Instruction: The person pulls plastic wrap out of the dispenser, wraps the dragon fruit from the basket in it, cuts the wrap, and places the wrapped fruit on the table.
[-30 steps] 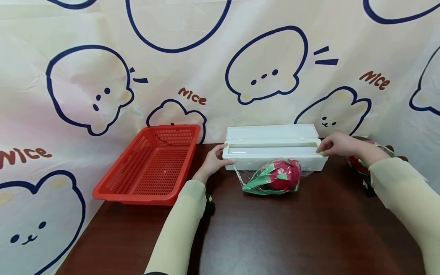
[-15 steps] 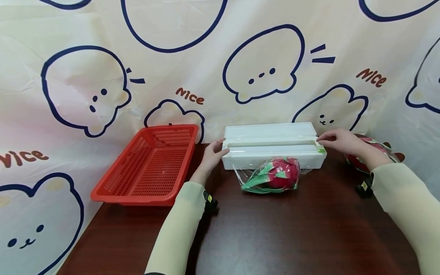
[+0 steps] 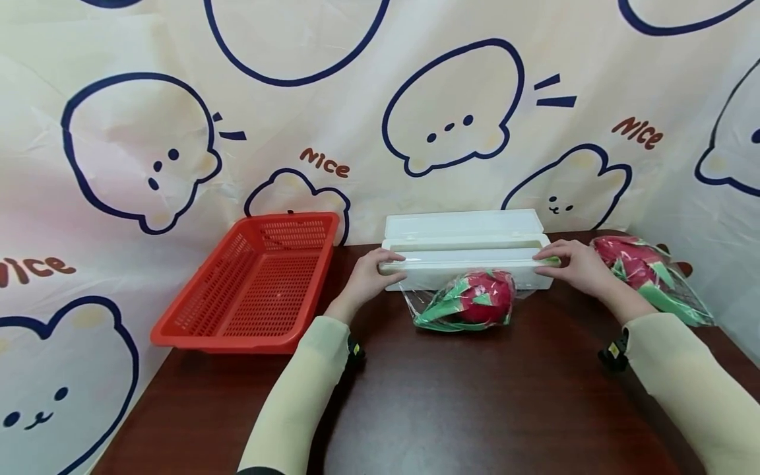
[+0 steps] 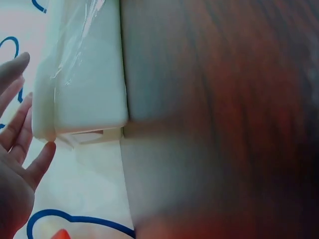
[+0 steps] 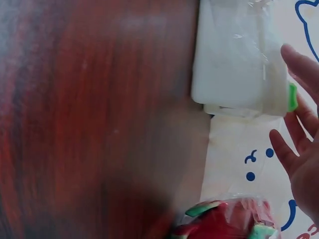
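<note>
A white cling film dispenser (image 3: pixel 469 270) stands at the back of the table, its lid (image 3: pixel 463 225) raised behind it. My left hand (image 3: pixel 365 280) grips the left end of its front top edge, fingers above and thumb in front. At the other end, my right hand (image 3: pixel 578 267) grips the same edge beside a green slider (image 5: pixel 292 97). Clear film hangs down the dispenser's front to a red and green dragon fruit (image 3: pixel 483 298) lying before it. The film covers the fruit. In the left wrist view, glossy film stretches over the dispenser's side (image 4: pixel 89 74).
A red plastic basket (image 3: pixel 261 297) stands to the left. Another film-wrapped dragon fruit (image 3: pixel 638 267) lies at the right, beyond my right forearm, with a brown object (image 3: pixel 683 268) behind it. A cartoon-printed sheet (image 3: pixel 451 86) hangs behind the dark brown table (image 3: pixel 475 402).
My right hand has moved from the dispenser's right corner to its front edge, thumb now in front. The edge strip with the slider looks tilted up. My left hand stays at the left end.
</note>
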Motion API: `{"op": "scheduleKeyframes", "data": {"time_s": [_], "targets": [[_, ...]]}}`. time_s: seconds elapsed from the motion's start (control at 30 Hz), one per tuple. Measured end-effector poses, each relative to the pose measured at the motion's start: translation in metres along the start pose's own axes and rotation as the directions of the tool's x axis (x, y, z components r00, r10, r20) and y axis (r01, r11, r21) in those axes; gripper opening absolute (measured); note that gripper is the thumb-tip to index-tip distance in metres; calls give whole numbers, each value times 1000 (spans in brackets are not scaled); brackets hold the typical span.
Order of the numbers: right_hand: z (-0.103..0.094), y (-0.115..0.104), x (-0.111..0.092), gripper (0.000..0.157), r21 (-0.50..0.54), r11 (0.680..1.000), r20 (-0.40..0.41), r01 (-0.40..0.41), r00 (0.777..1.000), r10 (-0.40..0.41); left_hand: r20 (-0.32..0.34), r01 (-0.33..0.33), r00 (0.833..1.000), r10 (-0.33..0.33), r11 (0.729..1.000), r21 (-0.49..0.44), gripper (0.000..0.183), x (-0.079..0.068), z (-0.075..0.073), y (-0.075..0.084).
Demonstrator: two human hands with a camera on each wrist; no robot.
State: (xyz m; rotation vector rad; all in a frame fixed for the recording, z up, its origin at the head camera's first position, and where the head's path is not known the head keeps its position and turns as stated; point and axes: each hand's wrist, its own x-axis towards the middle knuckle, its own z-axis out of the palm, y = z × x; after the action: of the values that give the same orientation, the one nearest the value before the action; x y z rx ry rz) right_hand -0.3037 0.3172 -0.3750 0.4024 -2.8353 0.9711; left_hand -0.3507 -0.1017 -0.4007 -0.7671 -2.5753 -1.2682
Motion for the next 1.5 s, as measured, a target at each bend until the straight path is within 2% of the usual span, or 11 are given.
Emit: {"op": "scheduleKeyframes", "data": {"time_s": [0.2, 0.4, 0.57, 0.73, 0.97, 1.13, 1.33, 1.5], "targets": [[3, -1, 2, 22, -6, 1000, -56, -19, 998, 18, 2, -22, 1000, 22, 998, 64, 7, 2, 1, -2], [-2, -5, 4, 18, -84, 996, -18, 10, 1000, -12, 54, -18, 998, 13, 995, 102, 6, -1, 0, 7], [-6, -13, 4, 14, -134, 990, 14, 44, 999, -43, 118, -2, 993, -2, 999, 38, 5, -3, -2, 22], [-4, -25, 2, 8, -137, 989, 12, 58, 998, -57, 191, -4, 982, 9, 1000, -29, 5, -2, -2, 37], [4, -49, 2, 10, -37, 999, 66, 1, 998, 1, 191, 6, 982, 12, 996, -89, 10, 6, 5, 53], [10, -59, 4, 14, 33, 999, 70, -37, 997, 35, 163, 25, 987, 0, 988, -153, 11, 10, 19, 68], [21, -60, 3, 17, 125, 992, 47, -31, 999, 25, 149, 100, 987, -56, 947, -307, 7, 2, 40, 76], [31, -59, -2, 23, 233, 970, 57, -76, 996, 64, 143, 89, 989, -40, 930, -356, 8, -7, 48, 78]]}}
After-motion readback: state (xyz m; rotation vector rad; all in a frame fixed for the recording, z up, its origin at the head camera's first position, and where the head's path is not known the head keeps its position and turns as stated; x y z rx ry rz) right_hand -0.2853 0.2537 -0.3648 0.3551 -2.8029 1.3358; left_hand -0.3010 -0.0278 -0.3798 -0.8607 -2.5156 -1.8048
